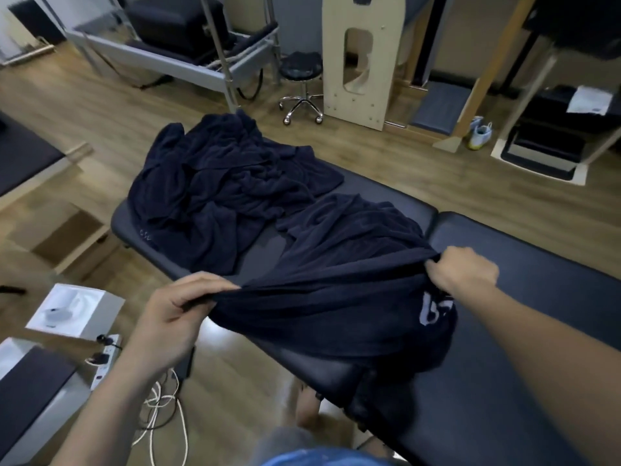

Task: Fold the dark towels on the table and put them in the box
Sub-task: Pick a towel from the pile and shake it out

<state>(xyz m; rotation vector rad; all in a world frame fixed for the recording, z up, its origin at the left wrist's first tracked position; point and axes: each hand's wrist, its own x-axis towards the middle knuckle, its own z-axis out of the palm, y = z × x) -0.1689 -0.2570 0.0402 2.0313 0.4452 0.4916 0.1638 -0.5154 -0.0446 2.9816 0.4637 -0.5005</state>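
Note:
A dark navy towel [339, 280] with a pale logo near its right end is stretched between my hands above the near edge of the black padded table [524, 307]. My left hand [174, 314] pinches its left edge off the table's side. My right hand [460, 269] grips the right edge over the table. The towel's far part trails onto the table. A heap of rumpled dark towels [221, 186] lies on the table's far end. A cardboard box [67, 230] stands open on the floor to the left.
A white carton [77, 311], a power strip [104, 354] and loose white cables [161, 408] lie on the floor at the lower left. A wheeled stool [300, 82], a wooden panel [356, 58] and a metal frame bed [174, 38] stand beyond the table.

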